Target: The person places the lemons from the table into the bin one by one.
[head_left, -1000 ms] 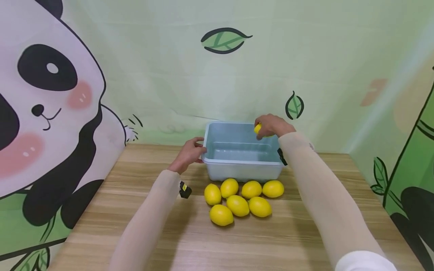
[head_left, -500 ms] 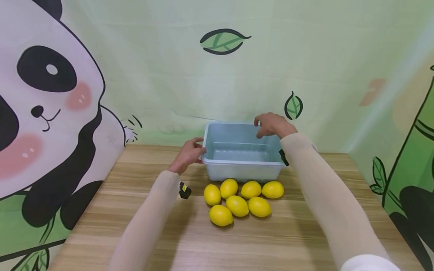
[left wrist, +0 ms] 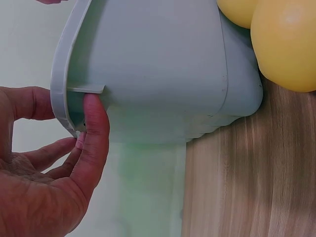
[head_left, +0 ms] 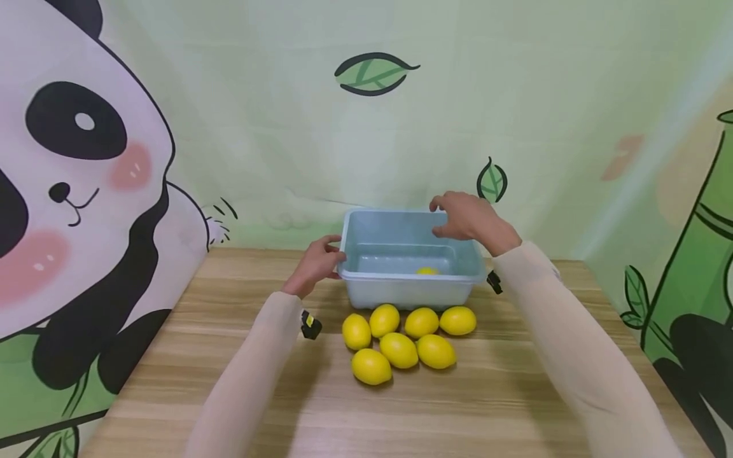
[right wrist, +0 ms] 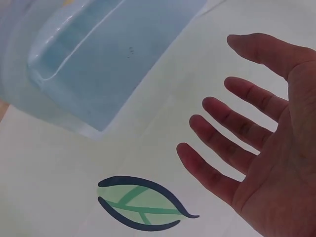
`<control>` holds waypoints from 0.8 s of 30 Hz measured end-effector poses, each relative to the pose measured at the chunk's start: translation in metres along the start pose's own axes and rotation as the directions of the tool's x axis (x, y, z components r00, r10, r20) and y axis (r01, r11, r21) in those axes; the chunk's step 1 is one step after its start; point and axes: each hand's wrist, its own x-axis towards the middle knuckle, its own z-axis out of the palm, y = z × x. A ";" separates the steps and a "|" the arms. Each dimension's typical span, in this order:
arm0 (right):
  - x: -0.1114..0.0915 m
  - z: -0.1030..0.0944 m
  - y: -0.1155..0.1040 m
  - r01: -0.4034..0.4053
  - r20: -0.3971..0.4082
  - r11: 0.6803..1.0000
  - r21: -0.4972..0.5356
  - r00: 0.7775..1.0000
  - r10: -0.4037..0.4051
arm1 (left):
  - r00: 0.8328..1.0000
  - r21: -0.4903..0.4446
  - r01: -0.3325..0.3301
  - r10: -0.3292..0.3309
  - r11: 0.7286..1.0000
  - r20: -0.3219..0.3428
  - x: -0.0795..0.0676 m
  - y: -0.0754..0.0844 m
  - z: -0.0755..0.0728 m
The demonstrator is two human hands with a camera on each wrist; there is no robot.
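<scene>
A light blue plastic bin [head_left: 412, 278] stands at the back of the table in the head view. My left hand [head_left: 316, 262] holds its left end, and in the left wrist view the thumb and fingers pinch the rim [left wrist: 58, 74] from both sides. Over the bin's back right corner hovers my right hand [head_left: 472, 222], its fingers spread with nothing in them; the right wrist view shows the bare palm [right wrist: 291, 153]. One yellow lemon [head_left: 427, 271] lies inside the bin, mostly hidden by the front wall. Several more lemons [head_left: 399, 350] are grouped on the table before it.
The wood-grain table [head_left: 343, 426] runs back to a printed backdrop [head_left: 275, 127] with a panda and leaves, close behind the bin. Small black devices [head_left: 311, 325] sit at both wrists.
The lemon that my right hand held has been let go and now lies in the bin. The right hand has opened and shifted slightly right. My left hand keeps its place on the rim.
</scene>
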 end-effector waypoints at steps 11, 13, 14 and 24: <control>-0.034 0.008 -0.012 0.048 -0.116 0.999 -0.020 0.992 -0.050 | 1.000 0.001 0.009 -0.009 1.000 -0.004 -0.001 -0.006 0.000; -0.040 0.009 -0.015 0.056 -0.133 0.998 -0.017 0.989 -0.058 | 1.000 0.004 0.009 -0.009 1.000 -0.005 -0.001 -0.006 0.000; -0.043 0.009 -0.016 0.061 -0.143 0.998 -0.015 0.988 -0.062 | 1.000 0.004 0.008 -0.008 1.000 -0.006 0.000 -0.007 0.001; -0.073 0.019 -0.021 0.101 -0.248 0.994 -0.029 0.963 -0.105 | 1.000 -0.013 -0.012 0.012 1.000 -0.009 -0.001 -0.003 0.001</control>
